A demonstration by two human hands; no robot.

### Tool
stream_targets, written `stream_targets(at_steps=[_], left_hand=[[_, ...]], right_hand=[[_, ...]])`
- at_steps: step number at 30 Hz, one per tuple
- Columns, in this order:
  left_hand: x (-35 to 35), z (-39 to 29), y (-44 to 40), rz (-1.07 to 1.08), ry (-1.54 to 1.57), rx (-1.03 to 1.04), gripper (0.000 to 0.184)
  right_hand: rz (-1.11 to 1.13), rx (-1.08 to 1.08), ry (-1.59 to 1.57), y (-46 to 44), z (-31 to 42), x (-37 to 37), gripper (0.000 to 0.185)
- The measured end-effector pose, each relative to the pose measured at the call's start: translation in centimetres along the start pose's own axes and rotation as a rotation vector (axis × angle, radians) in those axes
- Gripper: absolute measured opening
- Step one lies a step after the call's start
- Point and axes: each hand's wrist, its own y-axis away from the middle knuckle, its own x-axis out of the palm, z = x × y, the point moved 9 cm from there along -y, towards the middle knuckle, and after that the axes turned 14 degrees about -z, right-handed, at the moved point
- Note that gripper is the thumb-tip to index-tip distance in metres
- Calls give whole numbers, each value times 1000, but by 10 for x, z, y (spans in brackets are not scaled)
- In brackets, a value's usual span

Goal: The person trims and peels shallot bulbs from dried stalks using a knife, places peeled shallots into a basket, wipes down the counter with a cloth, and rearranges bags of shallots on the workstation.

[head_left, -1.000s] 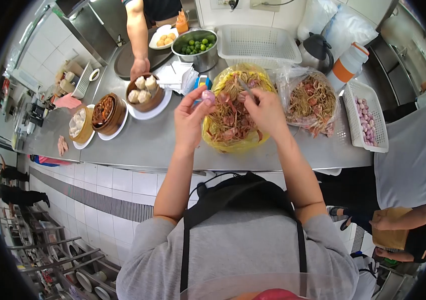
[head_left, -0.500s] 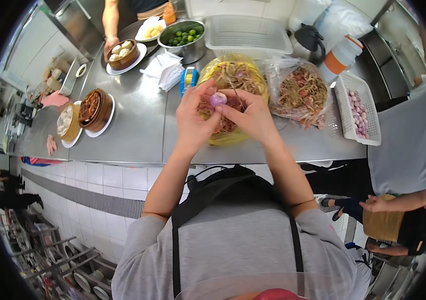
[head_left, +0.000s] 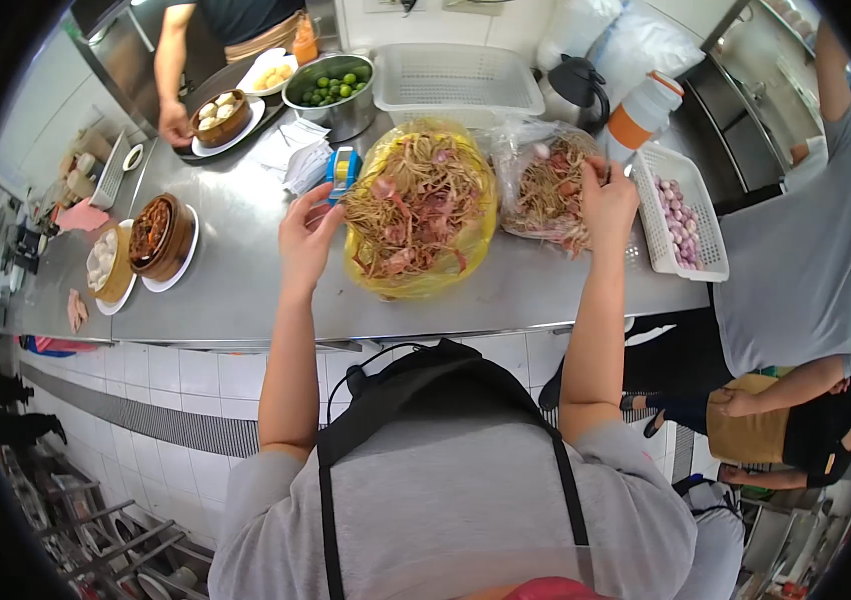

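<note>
My left hand (head_left: pixel 308 235) is raised at the left edge of a yellow plastic bag (head_left: pixel 426 205), its fingers apart and nothing held in them. Dry shallot skins and roots heap up in that bag, with a pinkish shallot piece (head_left: pixel 383 187) on top. Over the right side of a clear plastic bag (head_left: pixel 552 192) of similar peelings is my right hand (head_left: pixel 611 203). Its fingers are closed around something dark and small that I cannot make out. A pale shallot (head_left: pixel 543 151) shows near the top of the clear bag. Just right of this hand stands a white basket (head_left: pixel 654 240) of shallots (head_left: pixel 681 222).
A blue tape dispenser (head_left: pixel 343 172), papers (head_left: pixel 291 155), a steel bowl (head_left: pixel 346 122) of green limes and a white crate (head_left: pixel 461 82) lie behind the bags. Bamboo steamers (head_left: pixel 181 245) stand left. A co-worker's hand (head_left: pixel 175 122) is near another steamer. People stand at right.
My hands have moved apart from a shallot held between them above the yellow bag. The left went left and opened; the right went right, over the clear bag. The view has shifted slightly.
</note>
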Motion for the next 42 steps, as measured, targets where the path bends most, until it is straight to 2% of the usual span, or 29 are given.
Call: stream_targets(at_steps=[1,5,7,9,12,14,15,17,18,19,20,22,23,25,28,30,33,34,36,37,38,39,40,41,42], left_hand=[[-4,0,3,-11,38,-26,27],[-17,2,9,-32,25,-35,25],[-15,4,11,3,22,-63,27],[-9,0,12,31,23,-82,28],[-5,-6,19,57,36,-70,28],[-7,-5,20,29,68,-90,27],[-6,-1,19,14,68,-93,27],[-1,8,24,87,13,-40,40],[-3,5,24,60,2,-48,40],[3,-5,25,84,-63,7,51],[11,-15,26,107,-131,54,62],[26,-51,24,95,-299,371,77],[32,-49,23,76,-311,352,77],[58,-48,27,211,-458,426,79],[77,-40,27,287,-472,464,80],[74,-46,29,240,-507,512,74],[43,-71,28,-91,-436,540,57],[41,-73,27,-89,-433,540,57],[23,-66,16,-172,-308,419,53],[20,-47,9,-178,-140,338,41],[22,-35,6,-178,-143,336,41],[25,-11,0,-125,154,41,33],[33,9,-1,-69,448,-254,24],[33,9,-3,-76,447,-254,24],[40,15,-3,-63,622,-382,19]], right_hand=[[-6,66,6,-6,-17,-2,21],[90,46,-3,-25,-47,23,24],[224,104,-38,-24,-67,61,24],[509,270,-32,-9,-87,110,24],[475,162,25,-5,-101,157,26],[429,-19,198,-8,-94,178,24],[555,-20,211,-4,-95,194,26],[554,-13,235,-4,-97,208,30],[543,6,269,-3,-102,218,35],[565,102,297,0,-114,230,43],[560,129,306,0,-124,236,44],[526,150,347,-1,-109,228,46],[556,129,339,0,-113,237,46],[588,100,330,-1,-114,246,46],[571,142,359,-8,-137,253,52],[782,-75,302,-2,-155,293,45],[881,-176,230,2,-154,293,38],[881,-174,233,5,-147,287,38],[683,-196,260,-3,-129,271,34],[684,-194,258,-1,-131,273,34],[645,-104,268,-2,-139,272,34],[604,-17,277,-4,-145,271,34],[605,-20,273,-1,-136,267,34],[525,28,297,0,-130,255,35],[448,76,320,-3,-122,244,37]])
